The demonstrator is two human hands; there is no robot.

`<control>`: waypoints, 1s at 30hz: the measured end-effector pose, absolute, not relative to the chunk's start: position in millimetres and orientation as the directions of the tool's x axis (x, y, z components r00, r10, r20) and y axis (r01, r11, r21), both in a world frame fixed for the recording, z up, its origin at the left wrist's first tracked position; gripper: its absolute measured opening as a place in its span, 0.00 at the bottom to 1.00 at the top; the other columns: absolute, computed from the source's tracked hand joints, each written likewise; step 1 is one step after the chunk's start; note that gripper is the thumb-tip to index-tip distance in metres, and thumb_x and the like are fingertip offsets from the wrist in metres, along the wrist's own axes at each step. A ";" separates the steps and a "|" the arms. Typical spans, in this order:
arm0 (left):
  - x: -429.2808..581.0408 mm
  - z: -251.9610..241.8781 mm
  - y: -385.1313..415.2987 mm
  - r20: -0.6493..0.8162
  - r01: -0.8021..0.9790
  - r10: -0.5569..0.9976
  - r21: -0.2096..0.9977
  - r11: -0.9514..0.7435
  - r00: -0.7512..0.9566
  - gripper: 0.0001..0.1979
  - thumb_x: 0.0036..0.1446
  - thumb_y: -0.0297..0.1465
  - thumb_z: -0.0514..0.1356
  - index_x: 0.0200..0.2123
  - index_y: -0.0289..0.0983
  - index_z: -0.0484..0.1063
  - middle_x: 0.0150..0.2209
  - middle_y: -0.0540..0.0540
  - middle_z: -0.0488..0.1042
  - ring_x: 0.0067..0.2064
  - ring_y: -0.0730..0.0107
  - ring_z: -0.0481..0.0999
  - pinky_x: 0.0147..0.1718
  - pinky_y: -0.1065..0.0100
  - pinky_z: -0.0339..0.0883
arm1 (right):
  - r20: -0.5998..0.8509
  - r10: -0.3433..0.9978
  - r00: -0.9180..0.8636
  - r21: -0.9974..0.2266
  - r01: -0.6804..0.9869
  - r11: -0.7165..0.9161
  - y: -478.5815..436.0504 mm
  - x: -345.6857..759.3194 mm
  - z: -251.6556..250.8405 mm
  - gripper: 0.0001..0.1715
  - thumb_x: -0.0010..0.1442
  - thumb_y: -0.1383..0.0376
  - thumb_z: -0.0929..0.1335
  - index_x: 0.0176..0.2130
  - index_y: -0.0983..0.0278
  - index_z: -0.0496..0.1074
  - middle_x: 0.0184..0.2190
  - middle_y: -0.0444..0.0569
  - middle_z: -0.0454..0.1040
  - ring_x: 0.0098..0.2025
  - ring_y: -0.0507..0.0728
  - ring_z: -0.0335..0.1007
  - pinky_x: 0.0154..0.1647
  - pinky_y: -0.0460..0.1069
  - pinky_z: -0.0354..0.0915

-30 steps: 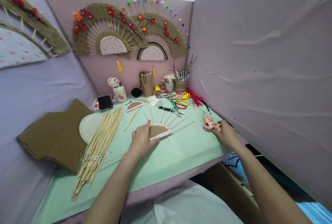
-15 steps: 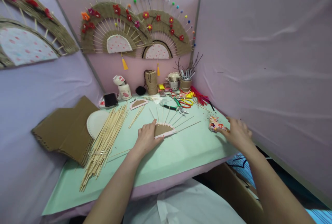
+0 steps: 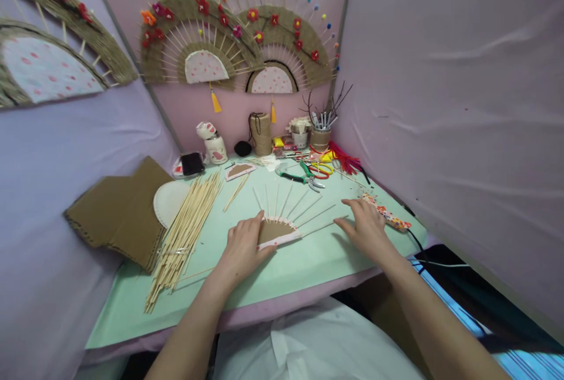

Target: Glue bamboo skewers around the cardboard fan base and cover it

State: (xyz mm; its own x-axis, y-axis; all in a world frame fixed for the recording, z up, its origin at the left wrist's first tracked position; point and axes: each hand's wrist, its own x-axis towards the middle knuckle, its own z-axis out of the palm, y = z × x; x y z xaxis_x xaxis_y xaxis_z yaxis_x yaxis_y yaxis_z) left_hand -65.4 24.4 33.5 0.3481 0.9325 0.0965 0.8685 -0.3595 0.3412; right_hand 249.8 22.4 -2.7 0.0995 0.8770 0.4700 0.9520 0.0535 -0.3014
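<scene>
My left hand (image 3: 243,245) grips the left end of a cardboard half-circle (image 3: 277,233) with a pink-white spotted rim, thumb at its lower edge. Thin bamboo sticks (image 3: 288,201) fan out from its curved side; one more pokes out left, behind my wrist. Near the tips of the right-hand sticks, my right hand (image 3: 363,230) hovers with thumb and fingers apart, holding nothing. Just beyond it lies a flower-patterned glue gun (image 3: 396,220) with a black cord, partly hidden by my fingers.
At left lie a bamboo stick bundle (image 3: 187,236), a white disc (image 3: 170,201) and folded cardboard (image 3: 117,209). Green-handled pliers (image 3: 304,174), scissors (image 3: 324,168) and a twine spool (image 3: 262,133) stand or lie toward the back. Finished fans (image 3: 202,33) hang on the panels.
My right hand has let go of the glue gun, leaving it on the table's right side, and moved left toward the stick tips. My left hand keeps hold of the cardboard half-circle.
</scene>
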 end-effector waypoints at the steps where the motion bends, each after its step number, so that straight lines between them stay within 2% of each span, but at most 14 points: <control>1: -68.1 32.9 21.1 0.096 0.869 0.934 0.342 -0.356 0.345 0.36 0.59 0.42 0.58 0.67 0.37 0.52 0.59 0.35 0.68 0.60 0.48 0.64 0.56 0.52 0.54 | 0.476 0.875 0.086 -0.304 0.950 0.073 21.9 245.8 -4.1 0.23 0.62 0.55 0.65 0.55 0.59 0.67 0.51 0.57 0.71 0.54 0.68 0.65 0.49 0.61 0.60; 9: -67.8 32.8 18.0 0.037 0.879 0.935 0.329 -0.344 0.352 0.36 0.59 0.43 0.58 0.66 0.36 0.54 0.59 0.35 0.68 0.60 0.48 0.64 0.56 0.51 0.54 | 0.498 0.865 0.066 -0.325 0.939 0.115 20.3 240.9 -2.6 0.21 0.62 0.55 0.66 0.52 0.60 0.69 0.50 0.56 0.72 0.52 0.67 0.66 0.48 0.60 0.59; 14: -63.1 31.0 19.9 0.027 0.887 0.937 0.316 -0.338 0.348 0.36 0.59 0.41 0.59 0.66 0.37 0.53 0.63 0.35 0.65 0.63 0.48 0.61 0.57 0.53 0.53 | 0.506 0.860 0.061 -0.333 0.934 0.130 19.1 244.4 0.0 0.20 0.62 0.54 0.65 0.52 0.60 0.69 0.49 0.56 0.72 0.52 0.68 0.66 0.47 0.61 0.58; 21: -56.2 38.4 21.0 0.003 0.887 0.943 0.339 -0.313 0.332 0.36 0.59 0.41 0.59 0.67 0.37 0.52 0.60 0.35 0.68 0.62 0.49 0.62 0.57 0.53 0.53 | 0.515 0.856 0.047 -0.338 0.929 0.153 20.6 238.7 3.7 0.20 0.62 0.54 0.65 0.50 0.60 0.70 0.48 0.56 0.72 0.51 0.68 0.67 0.48 0.61 0.58; 30: -56.6 41.9 16.8 0.028 0.890 0.933 0.291 -0.352 0.360 0.36 0.60 0.42 0.58 0.67 0.37 0.51 0.65 0.36 0.62 0.63 0.50 0.62 0.58 0.51 0.56 | 0.522 0.849 -0.087 -0.345 0.888 0.303 7.9 202.3 1.4 0.17 0.65 0.56 0.64 0.50 0.59 0.69 0.48 0.56 0.73 0.50 0.66 0.68 0.47 0.59 0.59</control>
